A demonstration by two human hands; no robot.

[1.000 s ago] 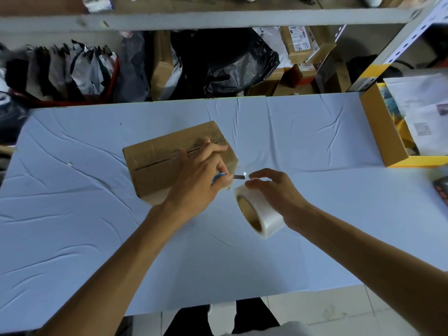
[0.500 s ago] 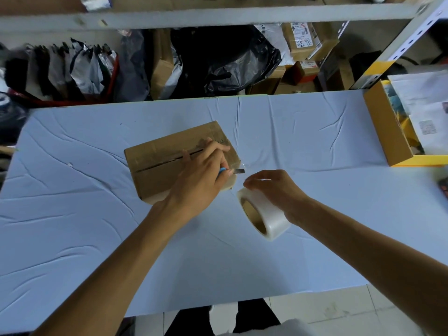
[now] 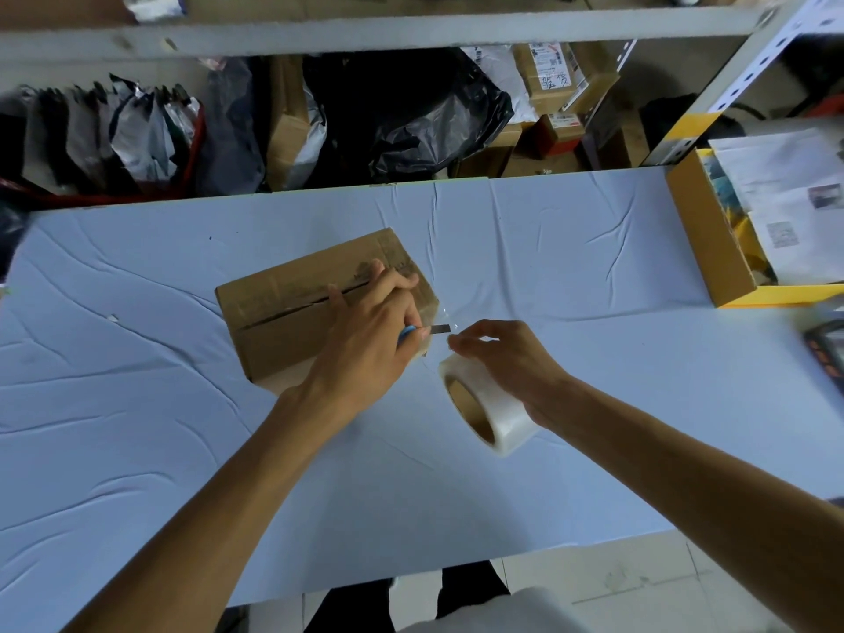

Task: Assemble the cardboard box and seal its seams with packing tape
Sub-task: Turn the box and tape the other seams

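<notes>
Box (image 3: 292,308): lies on the counter (image 3: 137,404), left of centre and turned askew. The top flaps are closed. Their seam shows as a dark slit along the top.

Left hand (image 3: 365,344): my fingers are curled round the knife (image 3: 437,329). The hand lies over the right end of the box.

Knife: the blue handle is mostly hidden in my fist. The bare blade points right, toward the fingertips of my right hand.

Right hand (image 3: 511,363): grips the tape roll (image 3: 493,406) from its far side. Thumb and forefinger come together just beside the blade tip. I cannot tell whether they pinch tape there.

Tape roll: clear tape on a brown core, held tilted near the right end of the box, with the core opening facing me. I cannot tell whether it touches the counter.

Tape strip: a faint clear film shows between the roll and the right end of the box. Its edges are hard to make out.

Right edge of the counter: a yellow carton (image 3: 703,249) holds papers (image 3: 785,207).

Behind the counter: a black bag (image 3: 424,116) and parcels sit under a shelf (image 3: 365,29).
</notes>
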